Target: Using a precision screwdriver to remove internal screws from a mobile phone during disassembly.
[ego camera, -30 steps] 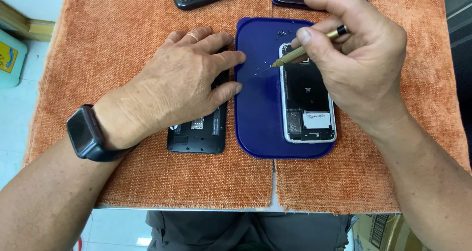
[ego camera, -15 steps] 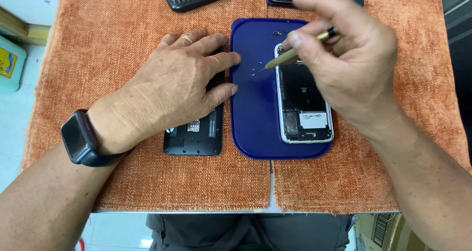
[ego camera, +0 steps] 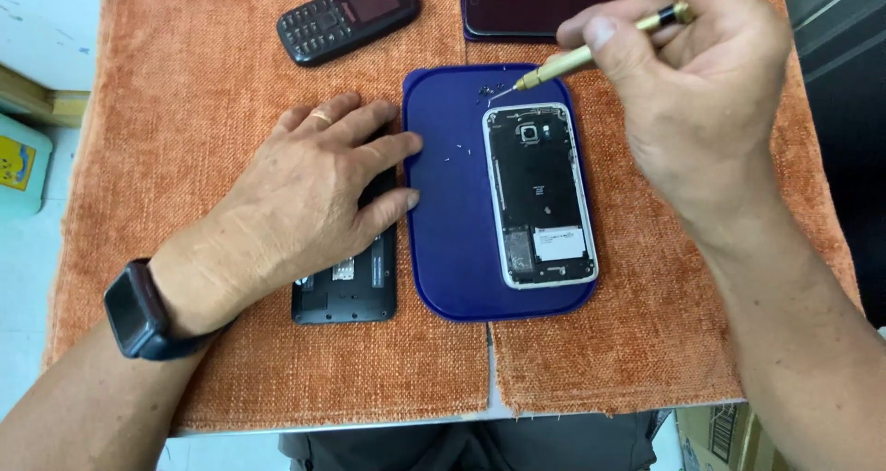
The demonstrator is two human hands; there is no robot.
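The right hand (ego camera: 701,93) pinches a brass screwdriver (ego camera: 591,51); since the earlier frame it has lifted, and the tip now hovers beside the opened phone (ego camera: 540,194) rather than over it. That phone lies back-off, white-framed, on the blue tray (ego camera: 452,240). Specks near the tip are probably loose screws. The left hand (ego camera: 305,194) stays flat, holding nothing, on a black phone (ego camera: 355,282).

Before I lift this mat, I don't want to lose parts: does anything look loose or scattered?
Yes. Tiny screws lie loose on the dark blue oval mat, clustered by the brass screwdriver tip, with a few more strewn left of the opened white-framed phone. Nothing contains them.
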